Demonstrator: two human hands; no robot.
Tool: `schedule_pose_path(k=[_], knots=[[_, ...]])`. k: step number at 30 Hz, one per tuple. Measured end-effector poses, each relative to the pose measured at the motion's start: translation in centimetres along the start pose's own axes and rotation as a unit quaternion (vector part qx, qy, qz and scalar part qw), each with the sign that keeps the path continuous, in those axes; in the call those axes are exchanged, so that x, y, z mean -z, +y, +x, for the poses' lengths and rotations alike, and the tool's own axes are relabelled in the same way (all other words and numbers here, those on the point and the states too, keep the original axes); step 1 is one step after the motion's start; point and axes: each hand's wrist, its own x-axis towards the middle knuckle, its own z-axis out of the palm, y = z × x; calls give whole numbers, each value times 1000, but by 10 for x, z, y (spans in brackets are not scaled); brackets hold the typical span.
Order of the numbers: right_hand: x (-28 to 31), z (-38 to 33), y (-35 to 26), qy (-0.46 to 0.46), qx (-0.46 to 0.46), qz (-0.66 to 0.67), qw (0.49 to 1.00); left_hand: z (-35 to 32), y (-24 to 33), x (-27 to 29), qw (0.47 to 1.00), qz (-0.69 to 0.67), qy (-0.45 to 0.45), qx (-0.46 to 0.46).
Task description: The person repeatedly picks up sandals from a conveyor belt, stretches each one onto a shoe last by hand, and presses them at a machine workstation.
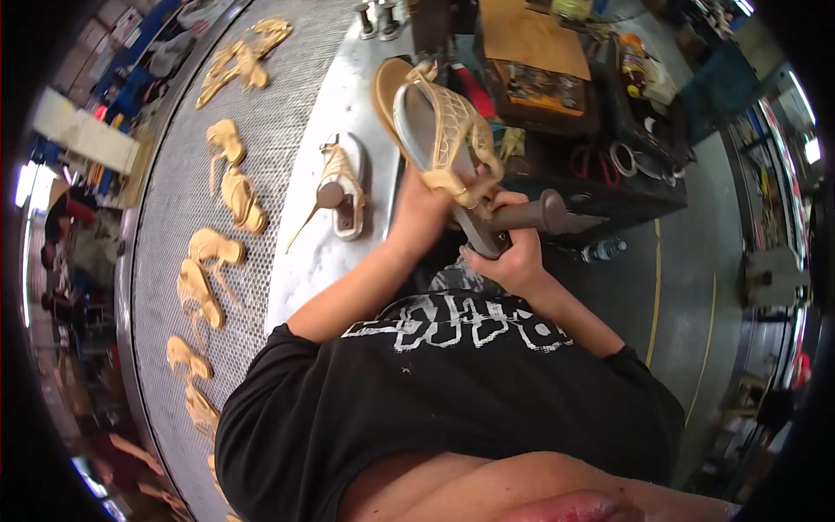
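Observation:
A tan woven-strap sandal [452, 126] sits on a grey shoe last in front of my chest, toe end pointing away. A brown-edged sole [387, 96] shows along its left side. My left hand [424, 213] is closed around the sandal's near underside, with its fingers partly hidden. My right hand [517, 257] grips the heel end of the same last from the right. Just above that hand, a brown rod with a round flange [550, 211] sticks out to the right; what it joins is hidden. A second strapped sandal on a last [344, 187] lies on the white worktop.
A grey mesh conveyor belt [183, 252] on the left carries several tan sandal uppers [243, 200]. Beyond my hands stand metal pegs [377, 22] and a board-topped box [535, 43]. Red-handled scissors [591, 165] lie on the dark bench at right; a bottle [603, 250] is below.

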Motion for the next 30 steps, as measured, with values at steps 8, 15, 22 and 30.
schedule_pose_path(k=[8,15,22,30], knots=[[35,9,11,100,11,16,995,23,-3,-26,967,-137,-195,91],[20,-2,4,153,-33,8,988,24,-23,-41,961,-199,-193,-15],[47,13,27,204,4,-36,978,-5,-24,-40,961,-12,-268,69],[110,162,136,143,-115,-322,929,-45,34,33,967,194,-136,-90]])
